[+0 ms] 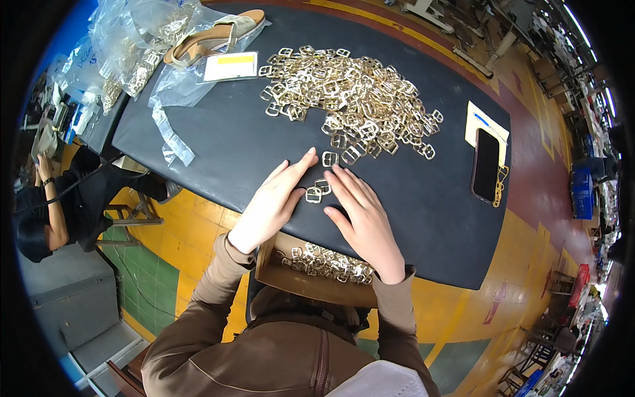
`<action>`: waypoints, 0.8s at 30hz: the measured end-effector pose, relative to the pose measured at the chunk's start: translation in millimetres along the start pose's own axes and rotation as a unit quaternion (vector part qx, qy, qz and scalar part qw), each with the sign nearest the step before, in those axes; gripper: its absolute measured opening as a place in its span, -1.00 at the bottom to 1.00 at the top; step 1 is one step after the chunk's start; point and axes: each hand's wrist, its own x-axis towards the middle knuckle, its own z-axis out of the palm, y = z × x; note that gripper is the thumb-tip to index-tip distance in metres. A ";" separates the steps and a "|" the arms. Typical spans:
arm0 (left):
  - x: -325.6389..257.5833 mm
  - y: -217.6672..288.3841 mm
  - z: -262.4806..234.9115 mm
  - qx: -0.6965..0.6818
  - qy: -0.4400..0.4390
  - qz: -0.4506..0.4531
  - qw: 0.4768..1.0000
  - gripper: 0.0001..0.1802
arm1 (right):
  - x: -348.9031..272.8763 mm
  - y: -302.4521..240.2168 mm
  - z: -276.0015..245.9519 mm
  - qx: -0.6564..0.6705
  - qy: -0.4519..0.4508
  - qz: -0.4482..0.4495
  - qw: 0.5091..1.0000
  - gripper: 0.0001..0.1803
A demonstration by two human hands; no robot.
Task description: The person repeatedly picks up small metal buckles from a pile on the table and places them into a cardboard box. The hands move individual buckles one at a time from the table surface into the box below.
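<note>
As both arms (198, 311) reach up in brown sleeves (396, 304), the two hands lean in toward each other over the near side of the black table (430, 218). The left hand (271, 198) points up and to the right. Its back is up, its fingers are almost straight, and its thumb sits lower down, away from them. The left grip is wide, and I see nothing in it. The right hand (362, 215) points up and to the left. Its fingers lie side by side, and its thumb sticks out toward the left hand. The right grip is wide too, with nothing pinched between thumb and fingers.

A few small gold buckles (313, 195) lie on the table between the hands. One is up by the fingertips of both hands. Two more are lower, close together, near the thumbs. I cannot tell if the right fingertips touch a buckle.

A big heap (360, 96) of gold buckles is just past the hands. More are in a brown box (304, 283) below the table edge. Far off to the left are a shoe (204, 40), a card (231, 69) and clear bags (126, 33). Over on the right, a phone (486, 165) lies partly on some paper (472, 132) with a blue pen (481, 118).
</note>
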 end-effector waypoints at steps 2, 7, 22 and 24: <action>1.7 2.0 2.0 -0.001 0.005 0.004 1.000 -0.22 | 3.8 0.2 3.7 -0.026 0.004 -0.019 0.999 -0.50; 0.2 10.2 8.4 0.123 0.008 0.017 0.992 -0.19 | -6.5 3.1 -3.2 0.035 0.002 0.012 0.999 -0.62; 15.6 -1.1 1.0 0.045 -0.100 0.081 0.991 -0.44 | -70.9 -19.8 -20.6 0.153 -0.180 -0.082 0.968 -0.62; 8.1 1.8 1.5 0.001 -0.119 0.057 0.991 -0.43 | -72.5 -20.8 -28.7 0.233 -0.195 -0.079 0.949 -0.64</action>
